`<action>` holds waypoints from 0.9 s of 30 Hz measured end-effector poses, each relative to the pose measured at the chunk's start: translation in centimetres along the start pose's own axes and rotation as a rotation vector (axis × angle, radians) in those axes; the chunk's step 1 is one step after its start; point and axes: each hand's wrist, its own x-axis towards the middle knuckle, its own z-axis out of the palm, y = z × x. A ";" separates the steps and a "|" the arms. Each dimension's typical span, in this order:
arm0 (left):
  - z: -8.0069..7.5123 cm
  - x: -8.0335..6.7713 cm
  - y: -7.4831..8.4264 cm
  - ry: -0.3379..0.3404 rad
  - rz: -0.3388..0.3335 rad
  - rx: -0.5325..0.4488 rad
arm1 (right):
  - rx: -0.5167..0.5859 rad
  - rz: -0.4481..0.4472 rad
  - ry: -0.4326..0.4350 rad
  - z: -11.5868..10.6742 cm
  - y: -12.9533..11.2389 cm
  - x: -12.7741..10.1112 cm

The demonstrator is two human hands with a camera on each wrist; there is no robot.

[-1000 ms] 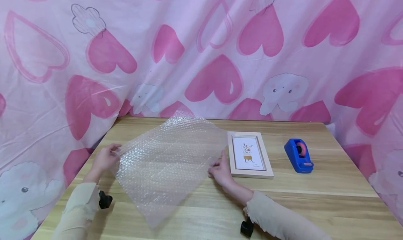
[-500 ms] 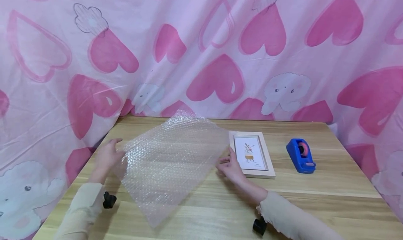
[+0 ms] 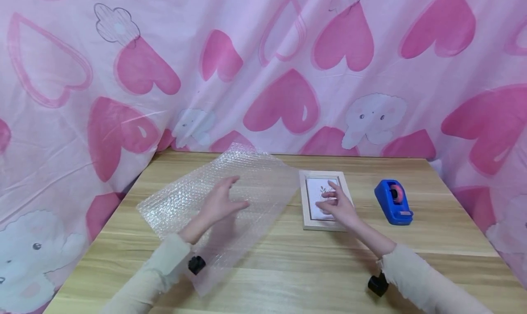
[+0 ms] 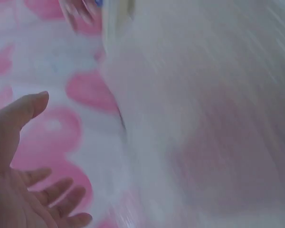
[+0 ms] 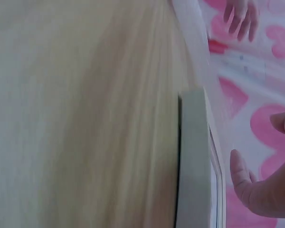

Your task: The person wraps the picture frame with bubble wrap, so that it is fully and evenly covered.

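A sheet of clear bubble wrap (image 3: pixel 263 181) lies turned cornerwise on the wooden table, its right corner reaching the picture frame. My left hand (image 3: pixel 220 202) hovers over the middle of the sheet, thumb and fingers spread apart and holding nothing. Over the right part of the picture frame (image 3: pixel 305 204) is my right hand (image 3: pixel 339 206), fingers loosely bent, nothing in its grasp. The frame has a pale wood border and a plant drawing, partly hidden by that hand. In the right wrist view the frame's side edge (image 5: pixel 192 156) shows close by, with the right hand's thumb and fingers apart.
A blue tape dispenser (image 3: pixel 393 203) with a pink roll stands right of the frame. Small black devices hang at both wrists. Behind the wooden table (image 3: pixel 309 273) hangs a pink curtain (image 3: pixel 280 53) with hearts.
My left hand has let go of the bubble wrap's left edge and moved right, over the sheet. My right hand has moved right from the sheet's edge to over the picture frame.
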 end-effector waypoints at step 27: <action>13.2 1.4 8.9 -0.225 0.083 -0.423 | -0.354 0.028 0.072 -7.8 3.9 1.6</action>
